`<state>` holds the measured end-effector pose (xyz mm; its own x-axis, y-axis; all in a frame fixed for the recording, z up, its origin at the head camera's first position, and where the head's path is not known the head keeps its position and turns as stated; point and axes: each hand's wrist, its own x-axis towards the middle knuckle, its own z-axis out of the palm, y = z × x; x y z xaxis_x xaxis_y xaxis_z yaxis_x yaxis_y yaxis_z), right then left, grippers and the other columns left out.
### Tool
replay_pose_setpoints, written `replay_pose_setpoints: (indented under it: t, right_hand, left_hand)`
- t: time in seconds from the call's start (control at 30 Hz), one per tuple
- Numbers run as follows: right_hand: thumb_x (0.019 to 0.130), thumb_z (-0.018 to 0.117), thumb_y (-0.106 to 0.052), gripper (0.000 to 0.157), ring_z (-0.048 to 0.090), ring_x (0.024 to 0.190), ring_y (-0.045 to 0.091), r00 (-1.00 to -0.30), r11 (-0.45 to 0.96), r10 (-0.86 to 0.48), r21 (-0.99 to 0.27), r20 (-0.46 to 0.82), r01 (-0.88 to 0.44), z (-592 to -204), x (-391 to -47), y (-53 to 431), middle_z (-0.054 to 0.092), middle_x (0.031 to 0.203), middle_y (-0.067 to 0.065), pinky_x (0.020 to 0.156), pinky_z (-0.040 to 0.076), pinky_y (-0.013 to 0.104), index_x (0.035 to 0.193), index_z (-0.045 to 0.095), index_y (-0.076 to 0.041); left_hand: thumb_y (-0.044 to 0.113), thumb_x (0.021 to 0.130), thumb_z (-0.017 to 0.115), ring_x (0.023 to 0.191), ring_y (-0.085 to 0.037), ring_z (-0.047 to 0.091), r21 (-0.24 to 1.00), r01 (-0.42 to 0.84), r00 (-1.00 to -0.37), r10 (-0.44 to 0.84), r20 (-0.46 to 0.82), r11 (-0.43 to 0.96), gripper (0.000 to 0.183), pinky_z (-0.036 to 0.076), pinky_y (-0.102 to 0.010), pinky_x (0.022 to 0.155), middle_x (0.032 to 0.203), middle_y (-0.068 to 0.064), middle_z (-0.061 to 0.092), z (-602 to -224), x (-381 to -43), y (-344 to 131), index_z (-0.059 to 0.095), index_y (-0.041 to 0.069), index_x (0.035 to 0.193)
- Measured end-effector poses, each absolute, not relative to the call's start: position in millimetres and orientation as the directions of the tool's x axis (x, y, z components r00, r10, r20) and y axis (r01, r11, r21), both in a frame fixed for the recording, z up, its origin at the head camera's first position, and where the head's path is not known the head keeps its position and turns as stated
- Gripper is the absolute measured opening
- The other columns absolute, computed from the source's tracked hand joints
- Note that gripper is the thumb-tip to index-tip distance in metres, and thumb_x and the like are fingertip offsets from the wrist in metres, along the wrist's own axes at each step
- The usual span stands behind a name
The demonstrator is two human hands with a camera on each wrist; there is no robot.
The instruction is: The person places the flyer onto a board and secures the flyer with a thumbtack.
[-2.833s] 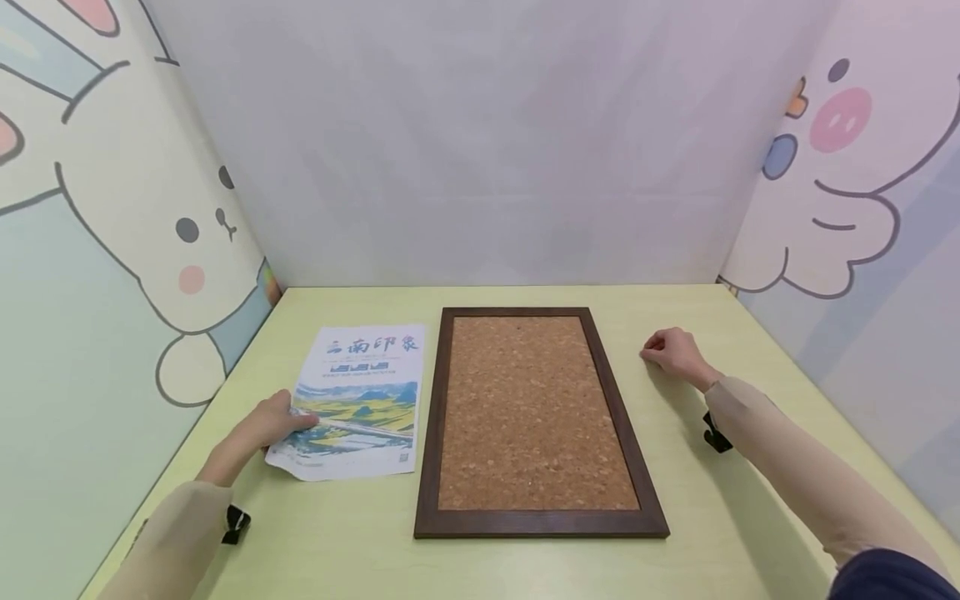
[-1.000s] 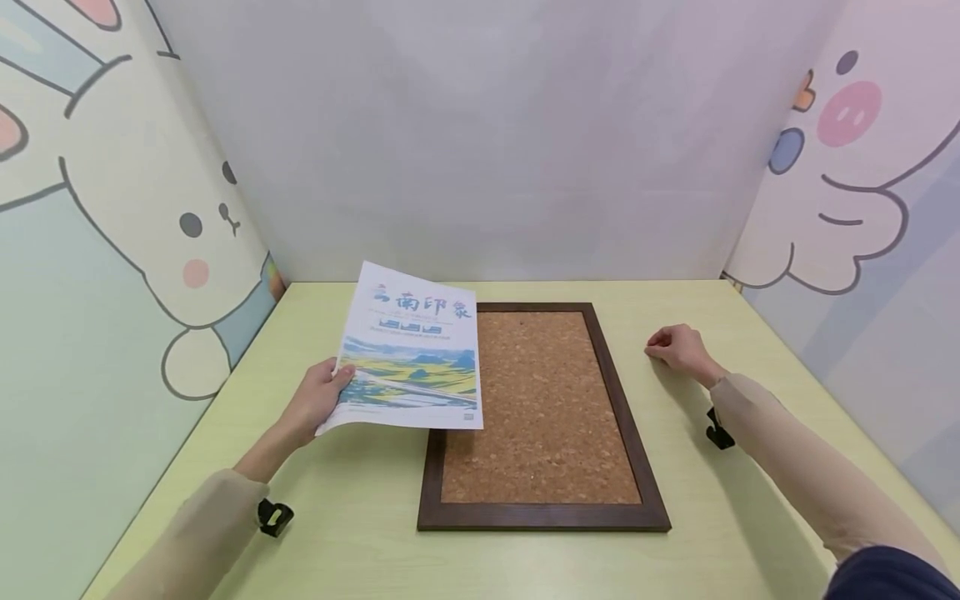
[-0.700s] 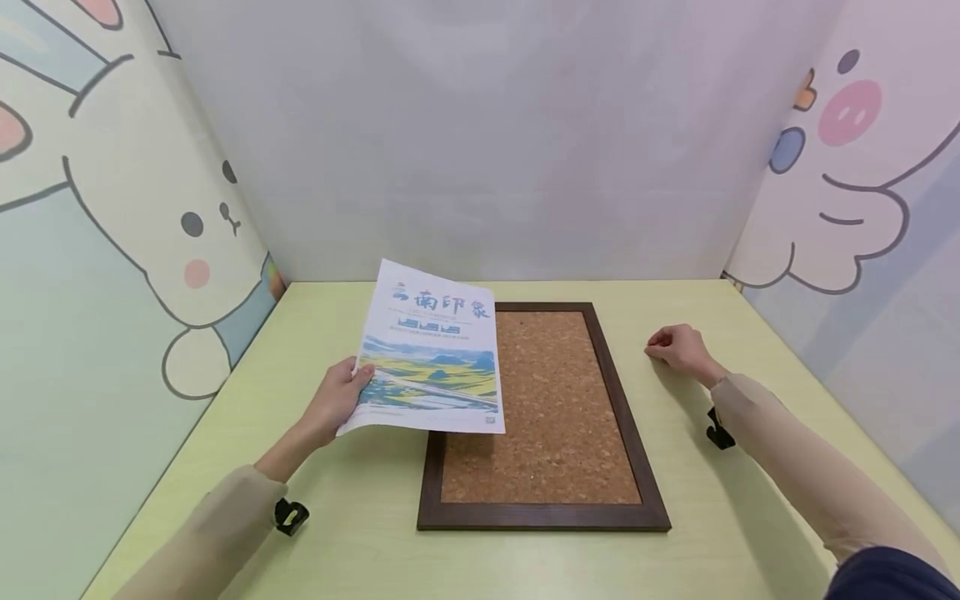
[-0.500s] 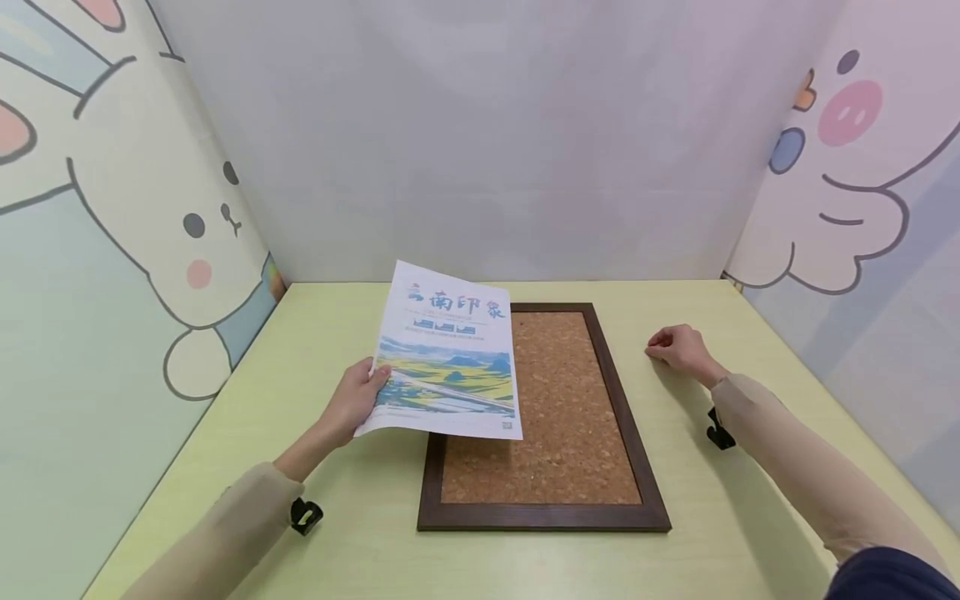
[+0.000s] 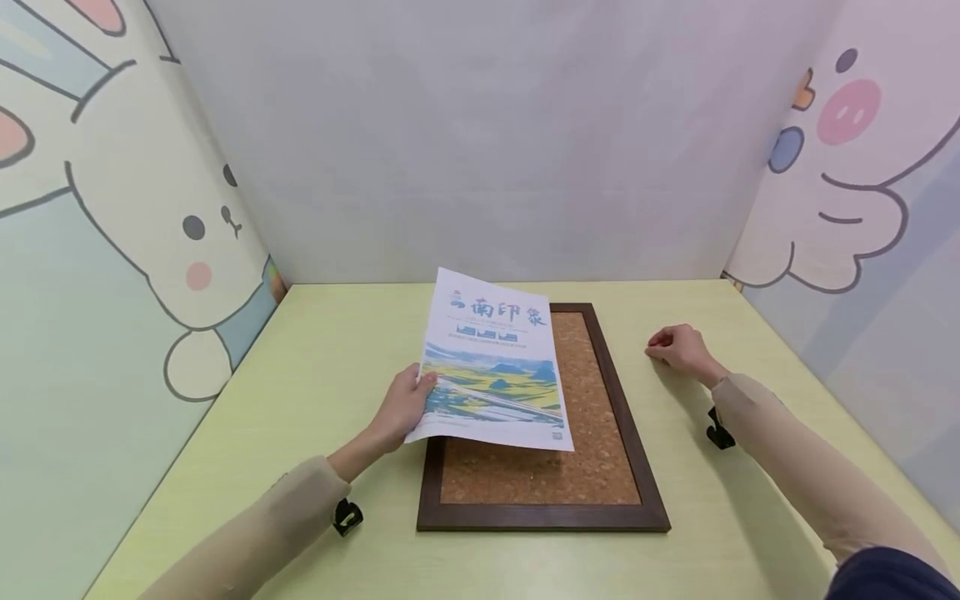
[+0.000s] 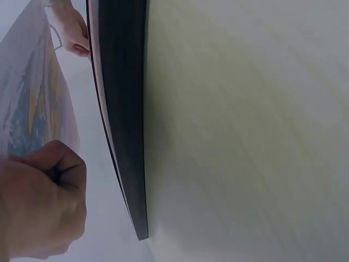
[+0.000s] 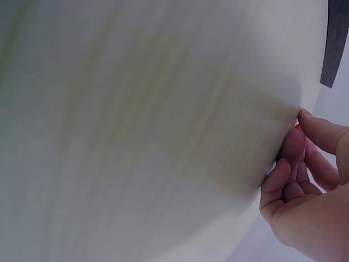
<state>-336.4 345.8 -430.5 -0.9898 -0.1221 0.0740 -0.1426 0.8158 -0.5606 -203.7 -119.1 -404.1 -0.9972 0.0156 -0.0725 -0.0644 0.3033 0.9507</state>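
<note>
While the person's left hand [image 5: 401,410] pinches the left edge of a white paper poster [image 5: 495,375] with its thumb on the printed face, the sheet slants above a rectangular cork board with a dark brown wooden frame [image 5: 600,417]. The poster bears blue brush-style characters toward its far edge, a blue, green and yellow landscape below them, and a small square code at its near right corner. It hides the far left part of the cork, and a shadow falls on the cork beneath its near edge.

The cork board lies flat in the middle of the pale yellow-green table [image 5: 337,350], its short far side near the table's far edge. Between the frame and the table's right edge, toward the far right corner, the right hand [image 5: 684,350] rests by the tabletop with fingers curled in. The right wrist view shows thumb and forefinger pinching a small red object [image 7: 298,127], mostly hidden, so its shape cannot be told.

Beige sleeves [image 5: 255,533] cover both forearms, with a black clip-like device [image 5: 347,517] under the left wrist. A plain greyish-white backdrop [image 5: 480,167] rises behind the table's far edge; a white cartoon rabbit [image 5: 127,208] decorates the left side panel.
</note>
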Motion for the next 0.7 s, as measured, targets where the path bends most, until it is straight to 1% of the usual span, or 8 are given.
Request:
replay_pose_setpoints:
  t: [0.13,0.3,0.5,0.57,0.7]
  right_hand:
    - [0.088,0.069,-0.014,0.021,0.053,0.065,0.009,-0.99,0.816,-0.122,-0.561,0.069,-0.139,-430,-337,347,0.069,0.082,0.015,0.06,0.042,0.022,0.094,0.068,0.006]
    - [0.088,0.069,-0.014,0.021,0.053,0.066,0.011,-0.991,0.813,-0.12,-0.567,0.061,-0.133,-429,-338,347,0.068,0.081,0.014,0.061,0.042,0.023,0.095,0.068,0.007]
    - [0.089,0.068,-0.016,0.023,0.054,0.067,0.012,-0.993,0.817,-0.108,-0.564,0.049,-0.117,-430,-339,348,0.069,0.084,0.015,0.062,0.043,0.024,0.097,0.068,0.006]
    - [0.089,0.068,-0.016,0.023,0.055,0.067,0.012,-0.993,0.815,-0.107,-0.568,0.044,-0.113,-430,-339,349,0.069,0.085,0.015,0.063,0.044,0.024,0.098,0.068,0.006]
    - [0.089,0.068,-0.017,0.025,0.056,0.068,0.011,-0.993,0.811,-0.11,-0.574,0.04,-0.113,-430,-339,349,0.07,0.088,0.017,0.063,0.044,0.024,0.099,0.068,0.006]
  left_hand:
    - [0.02,0.105,0.037,0.079,-0.016,0.07,0.949,-0.082,-0.996,0.007,-0.089,0.305,0.034,0.055,-0.028,0.065,0.105,-0.02,0.068,-409,-203,-103,0.051,-0.001,0.129]
    - [0.019,0.105,0.037,0.081,-0.017,0.069,0.948,-0.088,-0.995,0.017,-0.097,0.305,0.034,0.056,-0.029,0.067,0.107,-0.02,0.068,-413,-202,-88,0.049,-0.002,0.129]
    - [0.019,0.105,0.037,0.078,-0.015,0.066,0.937,-0.084,-0.995,0.029,-0.1,0.338,0.031,0.053,-0.027,0.065,0.101,-0.018,0.066,-417,-202,-75,0.051,-0.002,0.123]
    - [0.02,0.105,0.037,0.078,-0.015,0.066,0.934,-0.085,-0.994,0.039,-0.105,0.347,0.031,0.052,-0.027,0.064,0.1,-0.017,0.066,-418,-201,-71,0.05,-0.002,0.123]
    - [0.02,0.106,0.036,0.079,-0.015,0.068,0.936,-0.09,-0.991,0.067,-0.119,0.339,0.032,0.055,-0.029,0.065,0.102,-0.017,0.067,-419,-201,-65,0.049,0.0,0.127]
